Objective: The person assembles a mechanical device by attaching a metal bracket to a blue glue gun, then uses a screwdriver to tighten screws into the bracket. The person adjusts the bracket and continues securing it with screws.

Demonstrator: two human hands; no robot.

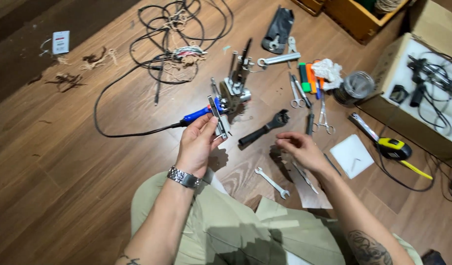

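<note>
While your left hand grips the small metal part, keep it steady; your right hand hovers empty, fingers loosely curled.

Brown wood-grain floor. Blue-handled tool w/ black cord; left of it, white card. Right: black-handled wrench, yellow-black tape measure, green/orange markers.

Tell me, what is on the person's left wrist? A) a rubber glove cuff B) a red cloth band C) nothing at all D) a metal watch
D: a silver metal-link watch circles the wrist just below the left hand, which holds a small metal part.
</note>
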